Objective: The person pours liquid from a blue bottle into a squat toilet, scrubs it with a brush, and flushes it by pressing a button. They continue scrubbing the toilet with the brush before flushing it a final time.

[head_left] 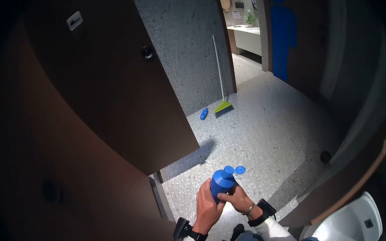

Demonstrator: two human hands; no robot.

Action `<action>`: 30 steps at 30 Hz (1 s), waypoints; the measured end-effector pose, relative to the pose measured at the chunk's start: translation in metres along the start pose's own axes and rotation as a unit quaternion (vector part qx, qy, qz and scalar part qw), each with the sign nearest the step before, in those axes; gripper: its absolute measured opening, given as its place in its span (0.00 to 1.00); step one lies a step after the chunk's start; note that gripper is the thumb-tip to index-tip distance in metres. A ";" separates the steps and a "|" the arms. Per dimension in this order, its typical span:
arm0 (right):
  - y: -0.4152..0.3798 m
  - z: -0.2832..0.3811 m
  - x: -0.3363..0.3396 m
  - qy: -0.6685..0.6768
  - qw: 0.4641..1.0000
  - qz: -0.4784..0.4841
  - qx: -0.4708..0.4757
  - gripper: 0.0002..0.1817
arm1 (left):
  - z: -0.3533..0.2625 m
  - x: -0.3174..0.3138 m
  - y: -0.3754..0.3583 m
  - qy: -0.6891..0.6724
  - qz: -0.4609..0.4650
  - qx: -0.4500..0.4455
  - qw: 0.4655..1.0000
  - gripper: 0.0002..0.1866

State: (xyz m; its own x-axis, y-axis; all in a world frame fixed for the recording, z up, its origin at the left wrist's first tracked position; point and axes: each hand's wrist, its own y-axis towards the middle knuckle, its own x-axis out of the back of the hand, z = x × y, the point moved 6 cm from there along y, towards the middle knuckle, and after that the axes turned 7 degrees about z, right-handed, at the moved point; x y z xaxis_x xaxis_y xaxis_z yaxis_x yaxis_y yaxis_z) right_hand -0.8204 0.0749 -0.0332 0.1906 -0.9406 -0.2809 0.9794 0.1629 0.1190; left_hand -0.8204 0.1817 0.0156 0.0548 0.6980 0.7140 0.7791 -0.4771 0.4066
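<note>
A blue plastic bottle (221, 182) with its flip-top cap (240, 170) swung up stands tilted in front of me, held between both hands. My left hand (205, 208) is wrapped around its left side, fingers along the body. My right hand (237, 199) grips the lower right side, with the thumb across the front. The bottle's lower end is hidden by the hands. Dark devices on straps sit on both wrists, and a bracelet circles the right one.
A broom (221, 79) with a yellow-green head leans on the grey wall, beside a small blue object (204, 114) on the floor. A brown door (122, 94) stands ajar at left. A white urinal (351, 221) is at lower right. A doorway shows a white counter (245, 30).
</note>
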 end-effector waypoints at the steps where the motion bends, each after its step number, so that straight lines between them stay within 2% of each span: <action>1: 0.018 0.004 0.011 0.007 1.000 -0.010 0.008 0.39 | 0.006 -0.001 0.016 0.044 -0.001 0.001 0.999 0.37; 4: 0.050 0.019 0.043 0.071 0.996 -0.048 -0.001 0.35 | 0.027 -0.019 0.049 0.060 0.009 0.023 0.998 0.37; 5: 0.062 0.018 0.061 0.145 0.987 -0.068 0.033 0.34 | 0.034 -0.027 0.063 0.062 0.024 0.017 0.998 0.35; 6: 0.069 0.024 0.082 0.165 0.980 -0.096 0.052 0.34 | 0.041 -0.037 0.077 0.057 0.031 0.009 0.998 0.35; 8: 0.077 0.034 0.126 0.166 0.971 -0.150 0.083 0.32 | 0.059 -0.068 0.104 0.025 0.086 0.003 0.996 0.33; 9: 0.081 0.031 0.148 0.153 0.972 -0.160 0.080 0.33 | 0.069 -0.085 0.120 -0.077 0.109 0.013 0.991 0.27; 10: 0.085 0.030 0.166 0.152 0.968 -0.179 0.084 0.33 | 0.074 -0.102 0.136 -0.084 0.124 0.003 0.989 0.27; 11: 0.090 0.028 0.174 0.148 0.963 -0.198 0.103 0.32 | 0.094 -0.116 0.146 -0.291 0.131 0.085 0.944 0.25; 12: 0.095 0.031 0.190 0.146 0.958 -0.213 0.123 0.32 | 0.105 -0.139 0.159 -0.477 0.135 0.170 0.852 0.23; 13: 0.102 0.032 0.202 0.132 0.957 -0.226 0.124 0.31 | 0.110 -0.156 0.175 -0.576 0.119 0.195 0.785 0.21; 14: 0.113 0.033 0.211 0.125 0.955 -0.237 0.127 0.31 | 0.116 -0.168 0.192 -0.582 0.129 0.191 0.779 0.21; 16: 0.140 0.038 0.227 0.024 0.966 -0.237 0.104 0.33 | 0.133 -0.199 0.227 -0.672 0.171 0.249 0.676 0.20; 17: 0.155 0.041 0.239 -0.056 0.965 -0.241 0.087 0.35 | 0.141 -0.211 0.247 -0.660 0.212 0.249 0.677 0.20; 18: 0.170 0.048 0.252 -0.114 0.967 -0.220 0.064 0.35 | 0.156 -0.221 0.264 -0.601 0.205 0.299 0.712 0.20; 20: 0.203 0.051 0.281 -0.125 0.960 -0.233 0.087 0.34 | 0.162 -0.218 0.320 -0.430 0.217 0.144 0.864 0.24; 21: 0.218 0.043 0.298 -0.141 0.959 -0.239 0.063 0.33 | 0.160 -0.211 0.345 -0.357 0.188 0.060 0.913 0.30; 22: 0.237 0.051 0.306 -0.203 0.950 -0.233 0.044 0.34 | 0.144 -0.198 0.374 -0.300 0.180 -0.029 0.936 0.32; 24: 0.275 0.052 0.320 -0.218 0.959 -0.174 0.050 0.35 | 0.133 -0.200 0.420 -0.289 0.209 -0.075 0.931 0.33; 25: 0.291 0.052 0.325 -0.211 0.962 -0.168 0.042 0.35 | 0.139 -0.208 0.433 -0.287 0.209 -0.064 0.933 0.33; 27: 0.323 0.076 0.346 -0.213 0.921 -0.287 0.155 0.39 | 0.160 -0.233 0.464 -0.287 0.247 0.015 0.925 0.33; 28: 0.343 0.088 0.351 -0.212 0.922 -0.282 0.160 0.39 | 0.161 -0.230 0.480 -0.238 0.197 -0.024 0.951 0.34; 30: 0.363 0.110 0.369 -0.209 0.884 -0.379 0.175 0.42 | 0.169 -0.240 0.506 -0.205 0.235 -0.042 0.949 0.34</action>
State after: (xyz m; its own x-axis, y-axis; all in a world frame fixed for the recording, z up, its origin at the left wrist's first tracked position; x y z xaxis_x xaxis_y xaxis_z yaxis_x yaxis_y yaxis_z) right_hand -0.4023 -0.2461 0.0113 -0.6254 -0.7794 -0.0384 0.7205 -0.5957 0.3551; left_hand -0.3336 -0.1373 -0.0463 0.6361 0.5388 0.5523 0.5569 -0.8161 0.1546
